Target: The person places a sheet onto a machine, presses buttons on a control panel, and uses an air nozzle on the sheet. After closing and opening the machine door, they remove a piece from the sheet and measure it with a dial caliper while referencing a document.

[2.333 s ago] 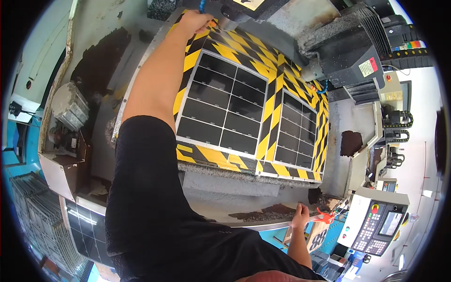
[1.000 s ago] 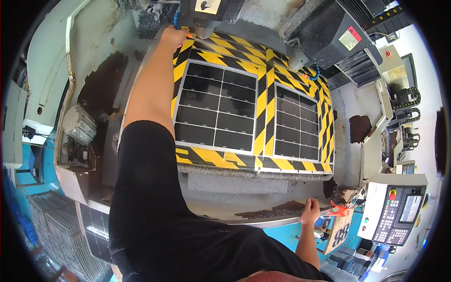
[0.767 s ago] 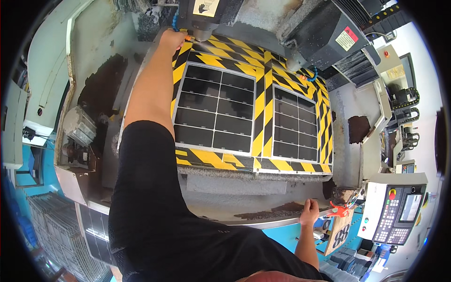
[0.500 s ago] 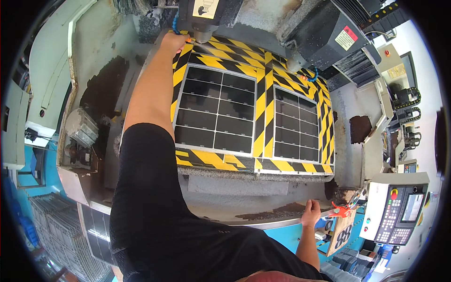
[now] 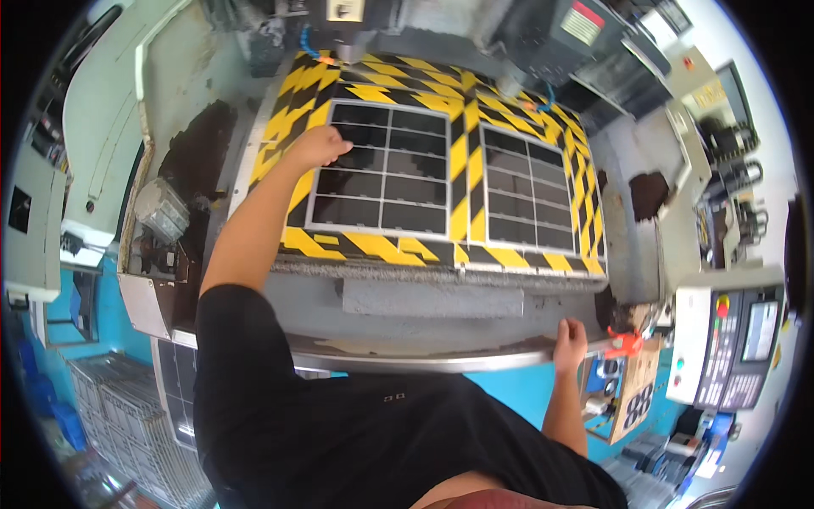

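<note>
1. 2 o'clock holds the right panel (image 5: 527,193), 11 o'clock the left panel (image 5: 388,168); both are dark, gridded, on a yellow-black striped bed (image 5: 459,170). Blue floor (image 5: 509,392) shows at 5.
2. Spindle heads overhang the bed: 1 (image 5: 348,44) at 11, 1 (image 5: 510,81) at 1. A red air gun (image 5: 625,342) is at 4.
3. Hands are well apart, fingers curled: left hand (image 5: 320,146) over the left panel's 10 o'clock edge, right hand (image 5: 571,339) by the metal rail (image 5: 458,365). I cannot tell whether either grips anything.

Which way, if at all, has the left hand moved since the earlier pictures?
Yes: the left hand has moved from the blue hose toward the person, now over the edge of the left dark panel.
</note>
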A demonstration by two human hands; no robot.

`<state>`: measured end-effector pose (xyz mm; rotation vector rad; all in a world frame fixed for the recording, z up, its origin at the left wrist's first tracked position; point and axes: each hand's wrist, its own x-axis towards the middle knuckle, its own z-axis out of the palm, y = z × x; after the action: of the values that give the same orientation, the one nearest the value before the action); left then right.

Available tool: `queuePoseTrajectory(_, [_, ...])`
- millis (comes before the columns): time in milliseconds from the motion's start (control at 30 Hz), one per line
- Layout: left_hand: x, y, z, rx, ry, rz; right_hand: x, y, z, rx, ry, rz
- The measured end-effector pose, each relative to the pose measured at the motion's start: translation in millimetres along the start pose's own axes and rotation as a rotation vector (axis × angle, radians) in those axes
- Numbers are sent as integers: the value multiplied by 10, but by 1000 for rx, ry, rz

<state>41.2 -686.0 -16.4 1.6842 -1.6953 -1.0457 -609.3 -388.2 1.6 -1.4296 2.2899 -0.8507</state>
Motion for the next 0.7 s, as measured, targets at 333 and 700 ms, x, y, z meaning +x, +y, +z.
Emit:
queuePoseTrajectory(333, [-2555, 575, 395, -146, -13, -256, 288, 1449, -1937, 188, -785, 377])
queuePoseTrajectory(700, [-3714, 1329, 1554, -774, 211, -124, 2037, 2122, -1845, -541, 98, -491])
